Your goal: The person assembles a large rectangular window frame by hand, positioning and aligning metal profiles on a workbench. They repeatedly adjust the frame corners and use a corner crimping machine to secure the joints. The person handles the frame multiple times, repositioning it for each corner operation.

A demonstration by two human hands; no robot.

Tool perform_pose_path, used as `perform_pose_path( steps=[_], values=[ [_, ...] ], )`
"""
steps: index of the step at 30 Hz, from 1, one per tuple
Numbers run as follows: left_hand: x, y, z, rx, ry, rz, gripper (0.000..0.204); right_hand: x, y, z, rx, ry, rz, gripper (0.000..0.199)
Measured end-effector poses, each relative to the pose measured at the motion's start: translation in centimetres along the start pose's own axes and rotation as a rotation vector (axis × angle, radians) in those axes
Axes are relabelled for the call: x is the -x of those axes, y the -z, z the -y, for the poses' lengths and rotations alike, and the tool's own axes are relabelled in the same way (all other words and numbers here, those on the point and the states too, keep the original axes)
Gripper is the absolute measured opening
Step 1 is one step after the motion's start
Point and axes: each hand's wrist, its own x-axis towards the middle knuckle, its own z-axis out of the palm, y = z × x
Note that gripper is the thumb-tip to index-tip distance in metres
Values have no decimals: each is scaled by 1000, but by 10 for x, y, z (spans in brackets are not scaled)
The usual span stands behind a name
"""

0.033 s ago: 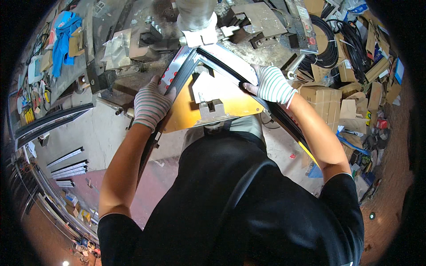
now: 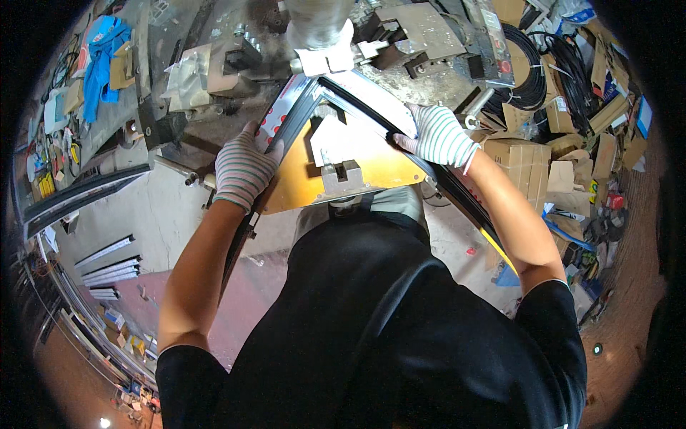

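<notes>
**Long, stiff and easily marked**

My left hand is closed around the black-and-silver left profile, thumb on its inner side; my right hand grasps the right profile the same way. The two meet in a pointed corner just below the cylindrical metal head, above the orange plate; whether the head touches them I can't tell. I judge them rigid metal, light for their length yet awkward, since both run back under my forearms. Their smooth faces could slip or scratch, so mid-length suits me best, fingers clear of the corner.
</notes>
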Motion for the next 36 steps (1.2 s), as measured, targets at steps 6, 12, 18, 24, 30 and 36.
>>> perform_pose_path(
  steps=[6, 12, 18, 24, 30, 36],
  values=[
    [5, 4, -9, -53, 56, 34, 62, -4, 4, 0, -38, 9, 35, 64],
    [1, 8, -12, -34, 136, 56, 79, -3, 5, -1, -43, 47, -7, 56],
    [-2, -1, -8, -133, 107, -2, 80, 2, -4, -9, -148, 137, -144, 50],
    [0, -10, -1, -114, 56, -98, 60, 3, -11, -14, -113, 110, -173, 39],
    [2, -12, 3, -47, -53, -157, 52, 0, -12, -11, -99, 25, -113, 47],
    [6, -9, -5, -58, -52, -154, 46, -1, -17, -11, -87, 2, -102, 43]
  ],
)
